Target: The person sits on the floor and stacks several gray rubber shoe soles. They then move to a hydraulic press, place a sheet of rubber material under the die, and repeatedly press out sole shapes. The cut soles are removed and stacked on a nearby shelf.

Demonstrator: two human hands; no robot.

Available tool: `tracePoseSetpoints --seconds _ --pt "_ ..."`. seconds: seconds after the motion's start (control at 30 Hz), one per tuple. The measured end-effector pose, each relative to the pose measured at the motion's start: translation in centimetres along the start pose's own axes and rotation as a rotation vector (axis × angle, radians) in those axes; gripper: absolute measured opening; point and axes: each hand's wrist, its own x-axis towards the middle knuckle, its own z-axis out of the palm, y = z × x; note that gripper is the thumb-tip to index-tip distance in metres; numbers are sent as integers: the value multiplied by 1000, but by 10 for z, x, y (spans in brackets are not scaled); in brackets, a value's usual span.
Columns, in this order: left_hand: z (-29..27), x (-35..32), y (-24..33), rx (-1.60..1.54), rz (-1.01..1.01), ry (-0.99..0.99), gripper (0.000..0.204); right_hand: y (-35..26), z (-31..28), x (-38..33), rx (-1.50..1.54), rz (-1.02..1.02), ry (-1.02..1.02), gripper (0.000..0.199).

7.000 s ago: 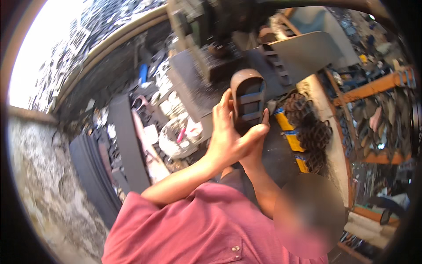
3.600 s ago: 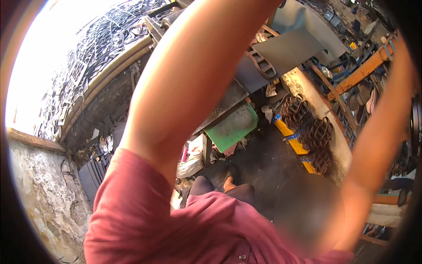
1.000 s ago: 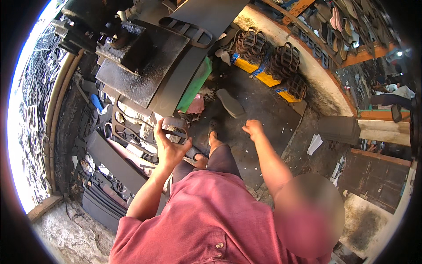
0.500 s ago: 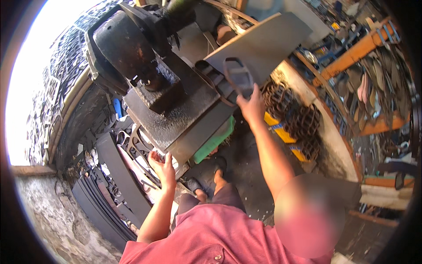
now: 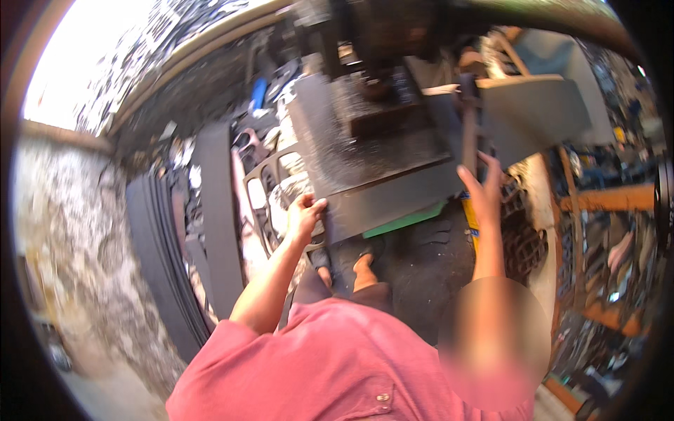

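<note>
Fingers of the left hand [image 5: 303,223], spread half a second ago, now bend toward the thumb at the dark sheet [image 5: 397,200], their grip unclear. Farther off, the right hand [image 5: 486,193] clamps the sole-shaped frame [image 5: 469,137], edge-on, right of the press [image 5: 375,109].

Press block [image 5: 382,112] centre, over the base plate [image 5: 421,153]; contact unclear. Flat sheet [image 5: 393,203] sticks out at plate's near edge, second sheet [image 5: 404,221] lower, under its right part. Left hand [image 5: 305,219] at flat sheet's near-left corner. Right hand [image 5: 484,186] right of plate, at near end of a die [image 5: 469,123]; large panel [image 5: 537,116] right of die. Left of plate, going outward: cut-out scrap [image 5: 263,184], long strip [image 5: 220,210], stacked sheets [image 5: 156,259], wall [image 5: 77,231]. Right: bundled pieces [image 5: 523,245] beside box [image 5: 472,223], rack [image 5: 611,200] beyond. Feet [image 5: 364,272] on floor [image 5: 435,288], near side of plate.
</note>
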Motion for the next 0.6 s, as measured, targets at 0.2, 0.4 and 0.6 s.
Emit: tracePoseSetpoints --seconds 0.2,0.4,0.6 --pt "-51 -27 -7 -137 -189 -204 31 -110 74 -177 144 -163 -286 73" --pt "-63 -16 -9 -260 -159 -407 29 -98 222 -208 -114 -299 -177 64" --pt "-67 -11 -16 -323 -230 -433 44 -92 238 -210 -313 -351 -95 65"
